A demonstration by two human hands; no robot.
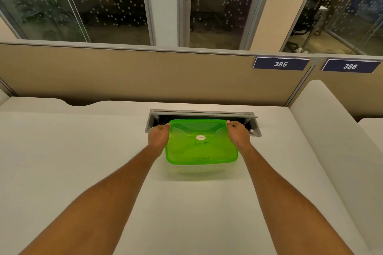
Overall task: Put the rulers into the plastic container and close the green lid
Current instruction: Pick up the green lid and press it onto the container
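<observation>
From the head camera I look down along both bare forearms to a translucent bright green rectangular plastic lid lying on top of a clear plastic container, whose pale wall I can only make out below the lid's near edge. The container sits on the white desk top, near the middle and toward the far side, just in front of a grey metal cable tray opening let into the desk. My left hand is at the lid's far left corner, fingers curled over the edge and closed on it; my right hand is at the far right corner, likewise clamped on the lid's rim. The lid carries a small oval sticker at its centre and handwritten marks below it. I cannot see any rulers; the green lid hides what lies inside the container. Beyond the desk stands a beige partition panel bearing two dark blue number plates, reading 385 and 386, at the far right.
</observation>
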